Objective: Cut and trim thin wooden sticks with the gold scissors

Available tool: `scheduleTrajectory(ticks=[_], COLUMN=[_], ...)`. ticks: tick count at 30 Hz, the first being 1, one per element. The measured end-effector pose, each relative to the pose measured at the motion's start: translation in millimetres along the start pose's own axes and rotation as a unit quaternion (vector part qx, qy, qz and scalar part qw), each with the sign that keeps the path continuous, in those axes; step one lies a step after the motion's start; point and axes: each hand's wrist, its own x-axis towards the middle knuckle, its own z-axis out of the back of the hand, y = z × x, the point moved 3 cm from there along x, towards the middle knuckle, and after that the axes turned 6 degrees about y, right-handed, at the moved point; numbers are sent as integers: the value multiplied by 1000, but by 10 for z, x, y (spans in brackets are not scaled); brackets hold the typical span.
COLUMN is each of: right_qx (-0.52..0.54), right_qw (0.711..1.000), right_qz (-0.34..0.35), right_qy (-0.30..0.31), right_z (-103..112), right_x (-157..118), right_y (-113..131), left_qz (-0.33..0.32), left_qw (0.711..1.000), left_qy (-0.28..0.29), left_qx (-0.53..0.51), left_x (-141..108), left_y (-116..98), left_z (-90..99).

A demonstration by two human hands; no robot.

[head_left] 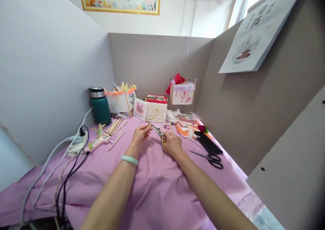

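Over the middle of the purple cloth (149, 175), my right hand (173, 143) is closed round the gold handles of a pair of scissors (159, 132). Their silver blades point up and to the left. My left hand (142, 135), with a pale green bangle on its wrist, is pinched at the blade tips. Between its fingertips shows a small pale piece (150, 125), too small to make out well. The blades appear to be at this piece. Small coloured bits (167, 125) lie just beyond the scissors.
Black scissors (208, 157) and a black phone (207, 142) lie at right. Decorated white boxes (156, 112) stand at the back. At left are a green bottle (101, 107), wooden sticks (116, 140), a pink glue gun (99, 141) and a power strip (77, 145) with cables.
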Motion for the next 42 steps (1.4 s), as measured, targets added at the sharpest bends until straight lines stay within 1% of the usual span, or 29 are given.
scheduleTrajectory(ticks=[2,6,7,8,11,12,14,16,19,26,30,33,42], right_qx=[2,19,28,38,52,50,43,37,28,6,-10,-14,3], right_qw=[1000,998,997,997,996,996,996,996,997,999,998,997,1000], right_qz=[2,-56,-58,-47,19,32,33,24,24,25,14,9,13], right_qy=[-12,-24,-31,-40,-68,-71,-73,-74,-70,-36,-59,-69,-21], right_z=[-1,4,10,20,50,55,58,57,50,31,73,99,53], right_x=[-1,0,-2,-6,-24,-30,-38,-42,-39,-24,-42,-51,-16], right_y=[-8,-89,-100,-98,-39,-17,11,21,18,18,34,40,26], left_qz=[3,12,12,11,2,-1,0,5,3,-8,-19,-19,-14], left_qw=[1000,1000,1000,1000,1000,1000,999,997,996,995,994,995,996], left_qy=[6,8,6,2,-3,-4,-2,0,-1,-16,-22,-15,-15], left_qx=[-14,-25,-25,-22,2,17,49,75,87,103,106,102,92], left_x=[-2,2,4,7,16,18,21,22,20,-5,-16,-17,-24], left_y=[-7,-24,-25,-24,-14,-10,-2,5,2,-19,-25,-31,-42], left_z=[-9,2,7,10,17,19,24,31,37,16,-2,-15,-5])
